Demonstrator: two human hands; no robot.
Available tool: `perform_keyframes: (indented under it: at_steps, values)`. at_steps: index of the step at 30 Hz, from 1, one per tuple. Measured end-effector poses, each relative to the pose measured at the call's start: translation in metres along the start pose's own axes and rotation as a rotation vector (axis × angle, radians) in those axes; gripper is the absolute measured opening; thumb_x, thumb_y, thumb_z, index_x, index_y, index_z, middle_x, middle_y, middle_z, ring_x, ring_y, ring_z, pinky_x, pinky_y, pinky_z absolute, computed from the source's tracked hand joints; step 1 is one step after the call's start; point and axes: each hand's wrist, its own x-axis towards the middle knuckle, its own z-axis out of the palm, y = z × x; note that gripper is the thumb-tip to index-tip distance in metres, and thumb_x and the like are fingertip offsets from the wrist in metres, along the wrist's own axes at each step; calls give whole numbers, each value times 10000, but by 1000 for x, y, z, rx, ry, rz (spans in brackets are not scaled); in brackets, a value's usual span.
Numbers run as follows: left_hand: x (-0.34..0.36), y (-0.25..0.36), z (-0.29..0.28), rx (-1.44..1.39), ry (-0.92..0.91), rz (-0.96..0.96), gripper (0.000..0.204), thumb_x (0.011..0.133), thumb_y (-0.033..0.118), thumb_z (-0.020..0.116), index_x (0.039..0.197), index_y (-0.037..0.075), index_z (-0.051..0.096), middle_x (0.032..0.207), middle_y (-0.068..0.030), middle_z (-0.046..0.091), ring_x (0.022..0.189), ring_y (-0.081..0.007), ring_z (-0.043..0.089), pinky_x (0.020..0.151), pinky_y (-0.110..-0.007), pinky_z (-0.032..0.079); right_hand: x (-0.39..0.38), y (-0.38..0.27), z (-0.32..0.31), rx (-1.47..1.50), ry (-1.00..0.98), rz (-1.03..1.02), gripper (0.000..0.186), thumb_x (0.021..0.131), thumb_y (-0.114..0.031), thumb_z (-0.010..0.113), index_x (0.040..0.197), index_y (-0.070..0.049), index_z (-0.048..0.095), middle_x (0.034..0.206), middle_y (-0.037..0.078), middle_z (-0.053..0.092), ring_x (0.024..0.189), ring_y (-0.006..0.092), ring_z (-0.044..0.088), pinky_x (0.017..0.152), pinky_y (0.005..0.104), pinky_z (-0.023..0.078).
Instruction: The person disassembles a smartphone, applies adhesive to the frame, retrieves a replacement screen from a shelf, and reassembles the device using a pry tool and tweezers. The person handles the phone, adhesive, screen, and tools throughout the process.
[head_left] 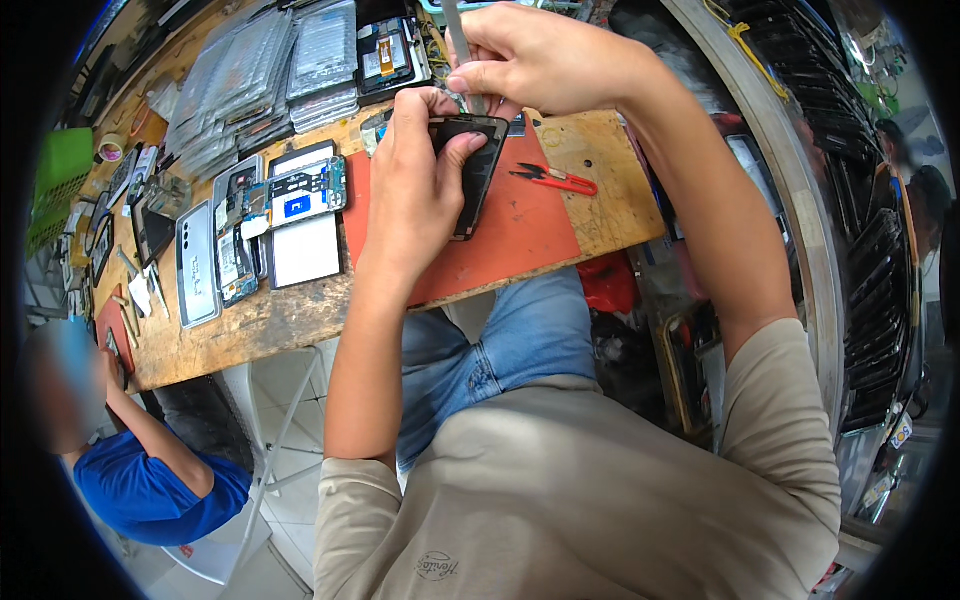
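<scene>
My left hand is closed around a dark, flat phone panel, tilted above the orange mat with the thumb lying across its face. At its far end, my right hand grips a flat grey metal blade-like tool, pointing down at the panel's top edge. Some small green and silver parts show by the left fingertips, too small to tell apart. The tool's tip is partly hidden by my fingers. Red-handled snips lie on the mat's right side.
Left of the mat lie an opened phone with a circuit board, a silver back cover and a white panel. Stacked clear plastic trays stand behind. A person in a blue shirt sits at the bench's left end.
</scene>
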Motion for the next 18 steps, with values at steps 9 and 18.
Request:
perform_keyframes:
  at_steps: [9, 18]
  values:
    - [0, 1, 3, -5, -23, -18, 348, 971, 54, 797, 1214, 16, 552, 1069, -176, 715, 962, -349, 727, 864, -432, 555, -1, -4, -8, 23, -78, 69, 256, 1059, -164, 680, 1100, 88, 692, 820, 160, 753, 711, 207, 771, 662, 347, 628]
    - [0, -1, 1, -54, -18, 6, 320, 979, 7, 767, 1201, 8, 536, 1051, -163, 689, 949, -300, 702, 873, -399, 550, -22, 13, 11, -20, 85, -58, 197, 1042, -162, 721, 987, 22, 677, 789, 92, 679, 719, 167, 659, 643, 352, 531]
